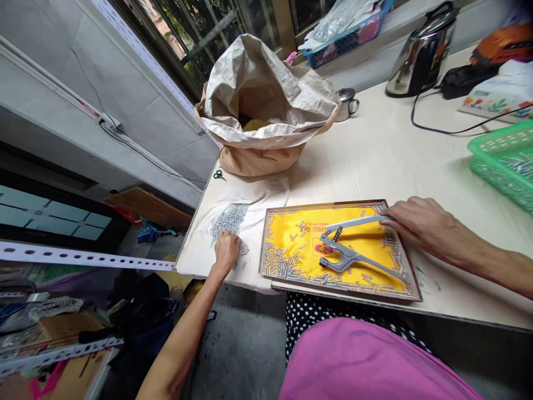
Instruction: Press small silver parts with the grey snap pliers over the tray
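My left hand (227, 253) rests on a white cloth (266, 200), its fingers at the lower edge of a heap of small metal pieces (229, 222). Whether those fingers hold any pieces is hidden. My right hand (416, 219) grips the upper handle end of grey metal hand press pliers (345, 250). The pliers lie across a wooden-framed tray (325, 205) lined with yellow paper. Many similar metal pieces are scattered along the tray's edges.
A green plastic basket (506, 164) holding metal pieces stands at the table's right. Behind the cloth sits a large paper sack (258, 105), with green-handled scissors (219, 175) at its foot. A steel kettle (420, 55) and black cord (449, 119) lie beyond. The table's left edge drops to the floor.
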A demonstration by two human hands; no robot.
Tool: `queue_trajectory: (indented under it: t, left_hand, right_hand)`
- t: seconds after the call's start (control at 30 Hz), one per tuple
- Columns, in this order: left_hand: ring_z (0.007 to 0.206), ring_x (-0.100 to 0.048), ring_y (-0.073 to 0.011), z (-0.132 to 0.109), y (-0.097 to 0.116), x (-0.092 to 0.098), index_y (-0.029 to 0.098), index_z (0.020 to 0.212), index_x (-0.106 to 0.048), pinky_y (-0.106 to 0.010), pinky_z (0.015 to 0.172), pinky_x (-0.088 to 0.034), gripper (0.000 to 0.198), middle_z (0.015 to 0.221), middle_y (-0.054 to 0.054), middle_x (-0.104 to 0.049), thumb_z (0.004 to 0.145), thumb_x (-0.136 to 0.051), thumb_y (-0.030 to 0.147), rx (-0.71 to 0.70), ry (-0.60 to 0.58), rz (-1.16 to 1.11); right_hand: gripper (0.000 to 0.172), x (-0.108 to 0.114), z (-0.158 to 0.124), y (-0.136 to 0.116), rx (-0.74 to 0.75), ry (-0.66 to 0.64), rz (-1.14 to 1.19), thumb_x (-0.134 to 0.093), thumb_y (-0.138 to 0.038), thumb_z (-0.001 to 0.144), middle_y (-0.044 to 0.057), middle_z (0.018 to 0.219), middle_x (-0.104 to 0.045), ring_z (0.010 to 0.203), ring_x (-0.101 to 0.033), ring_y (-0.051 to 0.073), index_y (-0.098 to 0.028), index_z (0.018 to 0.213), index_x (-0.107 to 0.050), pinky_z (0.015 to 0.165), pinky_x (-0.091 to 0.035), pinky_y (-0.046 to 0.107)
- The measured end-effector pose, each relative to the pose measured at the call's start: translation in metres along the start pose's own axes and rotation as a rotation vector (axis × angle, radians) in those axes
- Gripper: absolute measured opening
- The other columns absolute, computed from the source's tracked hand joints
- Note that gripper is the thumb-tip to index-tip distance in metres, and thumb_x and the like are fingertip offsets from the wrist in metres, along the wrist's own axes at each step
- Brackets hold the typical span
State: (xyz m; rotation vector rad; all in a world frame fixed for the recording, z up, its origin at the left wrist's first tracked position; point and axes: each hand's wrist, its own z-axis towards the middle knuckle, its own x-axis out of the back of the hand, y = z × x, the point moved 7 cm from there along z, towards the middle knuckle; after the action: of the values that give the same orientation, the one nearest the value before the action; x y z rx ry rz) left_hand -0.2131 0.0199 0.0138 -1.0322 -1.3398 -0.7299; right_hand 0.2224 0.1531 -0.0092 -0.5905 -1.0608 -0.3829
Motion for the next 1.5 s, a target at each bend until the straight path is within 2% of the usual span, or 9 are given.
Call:
queue_trajectory:
  t: [0.13,0.43,0.57,0.67,0.73,0.8,0.93,1.03,1.5]
  left_hand:
    - [0.107,-0.055,-0.0292,-0.001,-0.002,-0.013,0.019,0.088,-0.073,-0.032,0.076,-0.045,0.020,0.098,-0.011,-0.067,0.091,-0.054,0.024,-0.016,-0.042,0.040]
    - [0.108,-0.055,-0.0305,-0.002,0.009,-0.027,0.015,0.087,-0.067,-0.034,0.075,-0.044,0.029,0.105,-0.018,-0.065,0.093,-0.040,0.011,-0.181,-0.067,0.135]
    - [0.105,-0.057,-0.0276,-0.001,-0.003,-0.013,0.016,0.092,-0.065,-0.036,0.084,-0.047,0.021,0.103,-0.014,-0.066,0.093,-0.044,0.017,-0.139,0.033,-0.058]
    - [0.092,-0.062,-0.0223,-0.006,-0.003,0.001,0.017,0.094,-0.064,-0.034,0.084,-0.049,0.017,0.095,-0.009,-0.069,0.091,-0.049,0.024,-0.043,0.100,-0.394]
    - [0.080,-0.064,-0.0192,-0.016,0.015,0.005,0.018,0.093,-0.065,-0.030,0.074,-0.052,0.018,0.088,-0.006,-0.071,0.089,-0.053,0.031,-0.016,0.050,-0.677]
    - [0.075,-0.066,-0.0179,-0.029,0.051,0.007,0.018,0.090,-0.067,-0.027,0.068,-0.053,0.021,0.087,-0.005,-0.073,0.086,-0.058,0.037,-0.060,-0.021,-0.891]
    - [0.075,-0.068,-0.0170,-0.052,0.132,0.011,0.018,0.082,-0.073,-0.026,0.072,-0.053,0.014,0.083,-0.004,-0.075,0.080,-0.064,0.029,-0.211,-0.119,-0.991]
    - [0.075,-0.069,-0.0170,-0.055,0.168,0.009,0.018,0.078,-0.074,-0.026,0.073,-0.052,0.009,0.080,-0.004,-0.076,0.079,-0.066,0.022,-0.269,-0.168,-0.958]
    - [0.069,-0.064,-0.0144,-0.055,0.186,0.001,0.017,0.073,-0.071,-0.023,0.065,-0.043,0.012,0.073,-0.002,-0.072,0.083,-0.064,0.019,-0.334,-0.226,-0.722]
  right_hand:
    - [0.040,-0.006,0.003,-0.011,0.012,-0.031,0.014,-0.031,-0.049,0.102,0.008,0.081,-0.059,0.078,-0.048,0.024,-0.023,0.087,-0.058,0.074,-0.035,0.038]
    - [0.039,-0.008,0.005,-0.017,0.027,-0.047,0.023,-0.031,-0.047,0.102,0.008,0.084,-0.061,0.079,-0.049,0.023,-0.021,0.090,-0.058,0.075,-0.035,0.038]
    - [0.036,-0.008,0.003,-0.020,0.011,-0.083,0.023,-0.032,-0.045,0.103,0.007,0.083,-0.061,0.079,-0.049,0.022,-0.023,0.087,-0.056,0.077,-0.034,0.038]
    - [0.036,-0.007,0.002,-0.021,0.005,-0.099,0.009,-0.031,-0.043,0.103,0.008,0.084,-0.062,0.079,-0.049,0.022,-0.022,0.089,-0.057,0.078,-0.033,0.038]
    - [0.039,-0.005,0.004,-0.022,0.010,-0.076,-0.010,-0.029,-0.044,0.103,0.007,0.082,-0.061,0.079,-0.049,0.021,-0.021,0.090,-0.057,0.077,-0.033,0.037]
    - [0.041,-0.005,0.007,-0.023,0.023,-0.048,-0.035,-0.028,-0.044,0.104,0.006,0.081,-0.062,0.078,-0.049,0.021,-0.020,0.091,-0.058,0.077,-0.032,0.036]
    - [0.037,-0.004,0.015,-0.030,0.054,-0.033,-0.084,-0.030,-0.039,0.104,0.006,0.085,-0.064,0.081,-0.051,0.020,-0.018,0.091,-0.059,0.077,-0.031,0.035]
    - [0.033,0.000,0.019,-0.035,0.067,-0.007,-0.101,-0.035,-0.036,0.103,0.006,0.085,-0.065,0.082,-0.051,0.020,-0.019,0.090,-0.059,0.079,-0.030,0.035]
    - [0.033,-0.001,0.022,-0.038,0.086,0.040,-0.109,-0.036,-0.034,0.103,0.007,0.084,-0.064,0.082,-0.049,0.020,-0.018,0.088,-0.061,0.080,-0.027,0.036]
